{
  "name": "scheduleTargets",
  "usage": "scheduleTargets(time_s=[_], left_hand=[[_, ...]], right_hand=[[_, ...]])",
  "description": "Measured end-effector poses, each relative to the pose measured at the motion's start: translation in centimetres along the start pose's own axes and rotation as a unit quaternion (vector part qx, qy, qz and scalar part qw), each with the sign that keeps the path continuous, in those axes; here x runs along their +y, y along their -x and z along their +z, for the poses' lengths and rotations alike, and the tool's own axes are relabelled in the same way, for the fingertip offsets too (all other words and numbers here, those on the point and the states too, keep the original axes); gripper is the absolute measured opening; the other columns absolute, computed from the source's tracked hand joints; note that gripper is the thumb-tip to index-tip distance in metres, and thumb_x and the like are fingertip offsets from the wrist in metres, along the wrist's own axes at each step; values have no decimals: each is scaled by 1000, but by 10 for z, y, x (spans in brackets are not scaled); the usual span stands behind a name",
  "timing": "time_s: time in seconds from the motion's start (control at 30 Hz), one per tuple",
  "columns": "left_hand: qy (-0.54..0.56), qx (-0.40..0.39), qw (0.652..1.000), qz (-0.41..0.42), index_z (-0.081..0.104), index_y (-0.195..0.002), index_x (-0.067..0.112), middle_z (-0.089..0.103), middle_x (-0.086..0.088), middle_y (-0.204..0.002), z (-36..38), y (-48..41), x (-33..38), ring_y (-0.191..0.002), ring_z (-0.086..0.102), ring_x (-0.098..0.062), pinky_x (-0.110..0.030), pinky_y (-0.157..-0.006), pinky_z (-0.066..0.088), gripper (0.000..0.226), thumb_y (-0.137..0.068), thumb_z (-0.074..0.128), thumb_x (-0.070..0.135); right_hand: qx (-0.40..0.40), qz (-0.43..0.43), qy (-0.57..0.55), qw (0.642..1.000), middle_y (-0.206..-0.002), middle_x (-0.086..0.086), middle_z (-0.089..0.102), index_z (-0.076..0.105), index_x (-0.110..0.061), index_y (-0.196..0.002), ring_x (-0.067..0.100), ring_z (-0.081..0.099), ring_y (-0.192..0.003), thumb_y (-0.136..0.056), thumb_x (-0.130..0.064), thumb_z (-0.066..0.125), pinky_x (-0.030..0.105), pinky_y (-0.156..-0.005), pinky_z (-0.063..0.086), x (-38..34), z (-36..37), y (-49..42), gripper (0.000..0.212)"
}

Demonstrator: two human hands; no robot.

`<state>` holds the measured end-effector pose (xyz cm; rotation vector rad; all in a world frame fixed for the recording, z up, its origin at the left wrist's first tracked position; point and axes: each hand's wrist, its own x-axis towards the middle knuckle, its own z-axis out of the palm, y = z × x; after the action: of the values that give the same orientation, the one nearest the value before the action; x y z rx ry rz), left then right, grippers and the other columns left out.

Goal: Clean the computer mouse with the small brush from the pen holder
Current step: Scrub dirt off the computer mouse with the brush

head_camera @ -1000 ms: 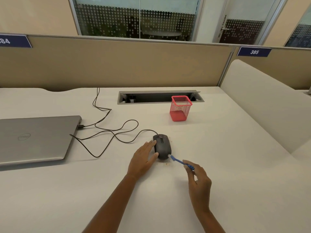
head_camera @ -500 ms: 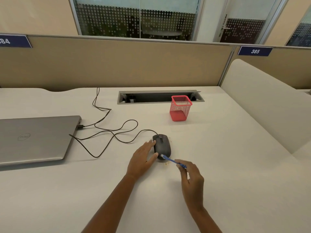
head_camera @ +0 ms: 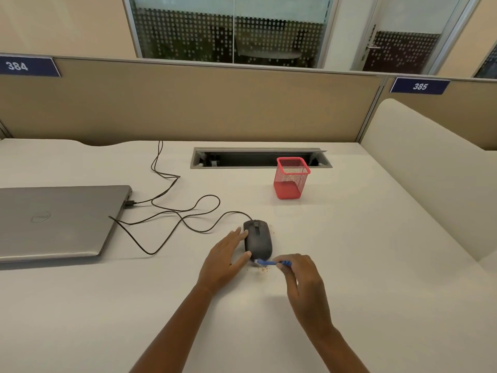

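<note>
A black wired computer mouse (head_camera: 258,239) lies flat on the white desk. My left hand (head_camera: 226,258) rests against its left side, fingers and thumb touching the shell. My right hand (head_camera: 302,277) pinches a small blue brush (head_camera: 271,263) by its handle, just right of the mouse's near end. The pale bristle tip touches the near edge of the mouse, close to my left thumb. A few brown crumbs (head_camera: 265,269) lie on the desk under the brush. The red mesh pen holder (head_camera: 291,179) stands upright behind the mouse, with nothing visible inside.
A shut grey laptop (head_camera: 57,223) lies at the left with the mouse's black cable (head_camera: 172,211) looping from it. An open cable slot (head_camera: 258,157) sits at the back of the desk. A beige partition rises behind, and a rounded divider (head_camera: 430,170) borders the right.
My right hand has moved left with the brush, sweeping the tip from the mouse's right near corner along its near edge. The left hand and mouse have stayed put.
</note>
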<state>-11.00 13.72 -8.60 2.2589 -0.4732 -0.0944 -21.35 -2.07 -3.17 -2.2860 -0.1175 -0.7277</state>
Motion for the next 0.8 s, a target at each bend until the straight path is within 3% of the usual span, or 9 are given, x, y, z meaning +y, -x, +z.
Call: scheduleTargets(time_s=[0.13,0.27,0.4,0.6,0.7,0.8], left_hand=[[-15,-1,1000,-4,30,-137,37,25,11,-151,-1,2,6,-139,20,-7,-26,-110,18,76,-69,32,71],[-20,-3,1000,-16,33,-136,36,26,11,-151,-4,2,10,-139,21,-7,-25,-109,18,78,-66,34,72],[-15,-3,999,-28,35,-133,38,28,11,-150,-5,2,14,-139,22,-7,-24,-108,18,76,-64,37,71],[-20,0,999,-33,35,-133,39,29,10,-150,-7,4,19,-138,21,-6,-19,-105,16,75,-64,38,70],[-24,-1,999,-36,34,-132,39,29,11,-149,-6,4,19,-138,22,-6,-20,-106,17,74,-65,38,70],[-27,-3,999,-35,34,-132,41,29,11,-149,-5,4,17,-138,23,-7,-22,-108,18,71,-67,39,70]], right_hand=[[-9,40,-44,998,-81,-4,61,63,-11,-87,6,53,-78,-88,-17,53,-1,-75,38,11,-6,-20,12],[-37,111,-72,990,-84,5,62,61,-5,-89,20,57,-79,-91,-4,48,3,-70,40,32,-11,-67,14],[-45,123,-33,991,-101,19,68,62,5,-99,28,60,-87,-91,-5,48,29,-83,49,51,-7,-106,19],[-148,75,-28,986,-104,21,70,66,3,-99,33,62,-95,-88,-2,53,22,-80,41,51,3,-127,18],[-211,45,-12,976,-101,19,70,66,0,-97,31,59,-93,-90,-2,50,14,-70,37,53,0,-127,18],[-249,52,-31,966,-102,20,69,65,3,-96,27,57,-89,-90,-1,48,19,-72,39,51,-13,-138,19]])
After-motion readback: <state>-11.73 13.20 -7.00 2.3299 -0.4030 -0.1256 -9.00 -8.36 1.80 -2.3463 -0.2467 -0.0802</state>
